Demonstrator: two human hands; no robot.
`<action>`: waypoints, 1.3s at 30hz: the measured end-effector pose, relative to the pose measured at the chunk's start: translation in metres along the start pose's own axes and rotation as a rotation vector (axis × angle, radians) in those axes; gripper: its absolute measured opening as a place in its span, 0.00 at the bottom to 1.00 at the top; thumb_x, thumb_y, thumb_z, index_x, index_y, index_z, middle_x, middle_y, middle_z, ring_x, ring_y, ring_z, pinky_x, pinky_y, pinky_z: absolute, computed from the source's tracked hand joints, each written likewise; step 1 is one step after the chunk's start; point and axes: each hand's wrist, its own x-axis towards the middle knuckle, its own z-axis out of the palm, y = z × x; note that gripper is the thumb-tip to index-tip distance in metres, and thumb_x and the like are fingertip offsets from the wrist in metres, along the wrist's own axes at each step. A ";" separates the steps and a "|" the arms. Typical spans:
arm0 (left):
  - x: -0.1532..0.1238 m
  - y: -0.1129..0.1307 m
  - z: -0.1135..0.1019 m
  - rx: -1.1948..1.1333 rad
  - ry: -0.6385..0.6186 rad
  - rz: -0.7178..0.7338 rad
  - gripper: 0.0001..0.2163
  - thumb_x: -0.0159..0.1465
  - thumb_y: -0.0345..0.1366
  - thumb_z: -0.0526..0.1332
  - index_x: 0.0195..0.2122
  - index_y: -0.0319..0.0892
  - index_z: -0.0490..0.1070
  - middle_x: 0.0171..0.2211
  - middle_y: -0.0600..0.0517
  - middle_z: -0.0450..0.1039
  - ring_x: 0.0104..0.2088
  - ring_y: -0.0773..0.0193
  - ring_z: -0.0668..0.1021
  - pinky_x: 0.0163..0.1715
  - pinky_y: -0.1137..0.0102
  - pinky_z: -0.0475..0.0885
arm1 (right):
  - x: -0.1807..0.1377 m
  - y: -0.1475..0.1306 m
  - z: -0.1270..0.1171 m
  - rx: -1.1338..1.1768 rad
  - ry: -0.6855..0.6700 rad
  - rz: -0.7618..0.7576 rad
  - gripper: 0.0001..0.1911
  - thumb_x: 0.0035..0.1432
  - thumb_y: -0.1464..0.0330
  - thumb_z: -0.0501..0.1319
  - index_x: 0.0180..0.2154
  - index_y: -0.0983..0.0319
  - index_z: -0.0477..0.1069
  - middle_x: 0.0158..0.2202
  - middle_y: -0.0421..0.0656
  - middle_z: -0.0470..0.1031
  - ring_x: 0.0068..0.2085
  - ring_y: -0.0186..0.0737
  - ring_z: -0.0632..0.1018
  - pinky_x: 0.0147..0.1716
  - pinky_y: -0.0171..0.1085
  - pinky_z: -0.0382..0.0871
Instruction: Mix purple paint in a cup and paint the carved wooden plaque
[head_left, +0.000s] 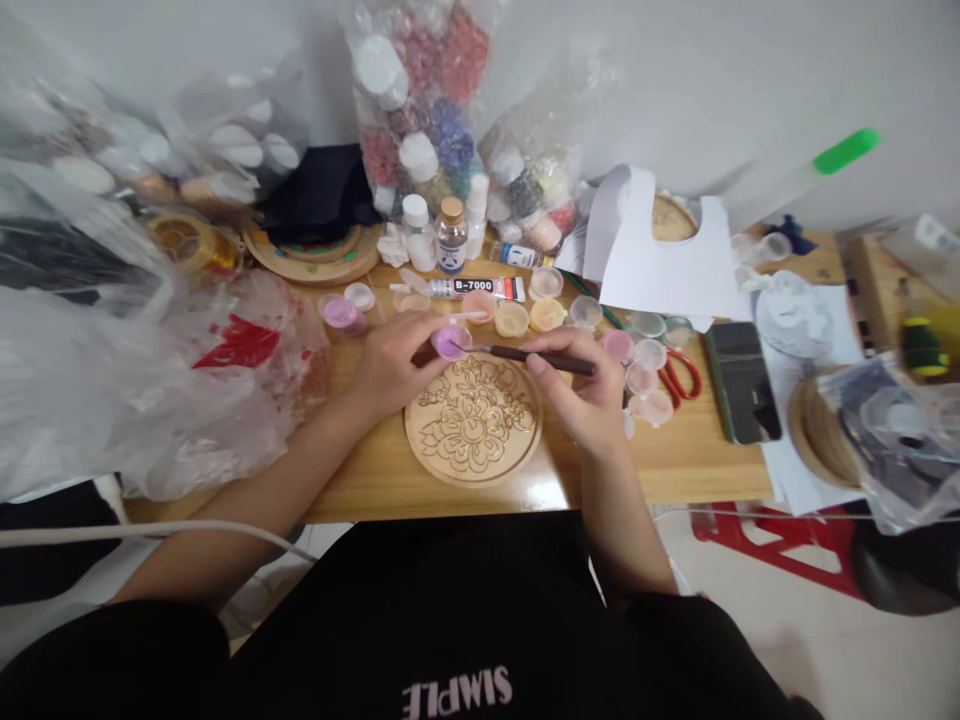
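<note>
My left hand (397,362) grips a small clear cup of purple material (451,342) above the far edge of a round wooden board. Between the fingers of my right hand (581,385) is a dark-handled tool (559,359), whose thin tip reaches into that cup. It may be a fine brush or a spatula; the tip is too small to tell. The round wooden board (474,425) lies flat below both hands, with a flower pattern outlined in gold lines. A white stick (466,315) shows by my left fingertips; whether they touch it I cannot tell.
Several small colour cups (512,319) and a B-7000 glue tube (480,288) lie behind my hands. Bottles (451,235) stand farther back. Red-handled scissors (681,378) and a phone (742,382) are on the right. Plastic bags (150,370) crowd the left of the table.
</note>
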 end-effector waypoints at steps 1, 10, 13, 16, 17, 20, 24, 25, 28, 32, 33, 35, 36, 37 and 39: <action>0.000 0.000 0.000 0.000 0.001 0.001 0.10 0.64 0.34 0.65 0.47 0.43 0.72 0.40 0.48 0.80 0.40 0.60 0.80 0.40 0.64 0.77 | 0.000 0.000 0.000 -0.006 -0.001 0.003 0.03 0.60 0.67 0.62 0.36 0.54 0.76 0.33 0.38 0.78 0.35 0.36 0.78 0.35 0.38 0.75; 0.000 0.001 0.000 -0.002 0.015 0.006 0.11 0.65 0.37 0.65 0.47 0.42 0.70 0.40 0.49 0.79 0.40 0.61 0.80 0.40 0.64 0.77 | 0.000 -0.004 0.001 0.021 -0.010 -0.027 0.04 0.60 0.68 0.63 0.37 0.54 0.76 0.34 0.38 0.78 0.36 0.36 0.78 0.36 0.37 0.75; 0.000 0.001 0.000 -0.003 0.020 -0.009 0.11 0.65 0.38 0.65 0.47 0.43 0.70 0.40 0.50 0.79 0.40 0.61 0.80 0.40 0.63 0.77 | 0.000 -0.003 0.002 0.019 0.011 -0.007 0.03 0.60 0.66 0.63 0.37 0.54 0.76 0.35 0.39 0.78 0.37 0.37 0.79 0.38 0.38 0.76; 0.000 0.001 0.000 0.006 0.023 -0.003 0.11 0.64 0.37 0.66 0.47 0.43 0.71 0.41 0.50 0.79 0.40 0.61 0.80 0.39 0.64 0.77 | 0.000 -0.001 0.002 0.003 0.029 -0.003 0.04 0.61 0.65 0.63 0.37 0.55 0.76 0.35 0.40 0.78 0.38 0.37 0.78 0.38 0.38 0.75; 0.000 0.001 0.000 0.011 0.024 0.001 0.11 0.64 0.36 0.66 0.47 0.43 0.71 0.41 0.49 0.79 0.40 0.61 0.80 0.39 0.64 0.77 | 0.000 -0.001 0.002 -0.004 0.030 -0.002 0.04 0.61 0.65 0.63 0.37 0.55 0.76 0.35 0.40 0.78 0.37 0.37 0.78 0.37 0.38 0.75; 0.000 0.000 0.000 0.022 0.027 0.004 0.12 0.63 0.34 0.66 0.48 0.44 0.71 0.41 0.50 0.80 0.41 0.60 0.80 0.40 0.63 0.78 | 0.000 0.000 0.002 -0.013 0.027 0.009 0.04 0.61 0.65 0.63 0.36 0.55 0.76 0.34 0.39 0.78 0.36 0.37 0.78 0.36 0.38 0.75; 0.000 -0.001 0.000 0.016 0.025 0.020 0.11 0.64 0.36 0.65 0.47 0.45 0.71 0.43 0.50 0.80 0.41 0.60 0.80 0.40 0.61 0.78 | 0.000 0.000 0.003 0.018 0.065 -0.006 0.03 0.61 0.67 0.63 0.37 0.55 0.76 0.35 0.39 0.79 0.37 0.36 0.79 0.38 0.38 0.75; 0.000 -0.001 0.000 0.010 0.021 0.022 0.10 0.65 0.36 0.65 0.47 0.44 0.71 0.43 0.49 0.80 0.41 0.60 0.80 0.41 0.61 0.79 | 0.000 0.000 0.004 0.024 0.075 -0.009 0.03 0.61 0.67 0.63 0.37 0.54 0.76 0.36 0.38 0.79 0.37 0.36 0.79 0.38 0.38 0.75; 0.000 -0.001 0.000 0.002 0.011 0.020 0.09 0.65 0.34 0.64 0.47 0.44 0.72 0.43 0.49 0.80 0.43 0.59 0.81 0.43 0.59 0.79 | 0.000 -0.001 0.006 0.003 0.102 0.009 0.03 0.61 0.66 0.63 0.37 0.55 0.76 0.36 0.39 0.80 0.37 0.36 0.79 0.38 0.38 0.76; -0.002 -0.002 0.001 0.030 0.016 0.003 0.09 0.65 0.34 0.63 0.47 0.45 0.71 0.45 0.48 0.79 0.45 0.57 0.81 0.45 0.57 0.79 | 0.000 0.000 0.009 -0.020 0.154 0.011 0.04 0.60 0.65 0.63 0.36 0.56 0.75 0.34 0.39 0.80 0.33 0.36 0.79 0.36 0.39 0.76; -0.003 -0.003 0.001 0.033 0.012 0.000 0.09 0.65 0.34 0.63 0.47 0.44 0.71 0.45 0.47 0.79 0.46 0.57 0.81 0.46 0.57 0.79 | 0.000 0.000 0.009 -0.018 0.162 0.006 0.03 0.60 0.65 0.63 0.36 0.56 0.75 0.34 0.39 0.80 0.33 0.35 0.79 0.35 0.39 0.76; -0.003 -0.003 0.001 0.028 0.005 0.004 0.09 0.65 0.34 0.63 0.47 0.42 0.71 0.45 0.46 0.79 0.46 0.56 0.81 0.47 0.58 0.79 | 0.000 0.000 0.009 -0.012 0.173 -0.004 0.02 0.60 0.67 0.63 0.34 0.57 0.74 0.32 0.39 0.79 0.32 0.34 0.79 0.34 0.38 0.75; -0.004 -0.003 0.001 0.025 -0.001 0.003 0.09 0.66 0.35 0.63 0.47 0.41 0.71 0.45 0.46 0.79 0.47 0.56 0.80 0.47 0.58 0.79 | 0.000 0.000 0.009 -0.008 0.177 -0.008 0.02 0.60 0.67 0.63 0.34 0.57 0.74 0.32 0.38 0.79 0.31 0.34 0.79 0.33 0.37 0.75; -0.004 -0.003 0.000 0.024 -0.009 -0.004 0.09 0.66 0.35 0.62 0.47 0.41 0.71 0.45 0.46 0.79 0.47 0.56 0.80 0.47 0.58 0.79 | 0.001 0.000 0.010 -0.002 0.179 -0.007 0.02 0.59 0.68 0.63 0.33 0.57 0.74 0.31 0.38 0.79 0.31 0.34 0.79 0.33 0.37 0.75; -0.003 -0.002 0.000 0.026 -0.028 -0.029 0.09 0.67 0.37 0.62 0.47 0.43 0.71 0.46 0.48 0.79 0.47 0.57 0.80 0.48 0.58 0.78 | 0.001 0.000 0.010 0.016 0.184 0.001 0.02 0.59 0.68 0.64 0.33 0.58 0.74 0.30 0.38 0.78 0.31 0.33 0.78 0.31 0.36 0.74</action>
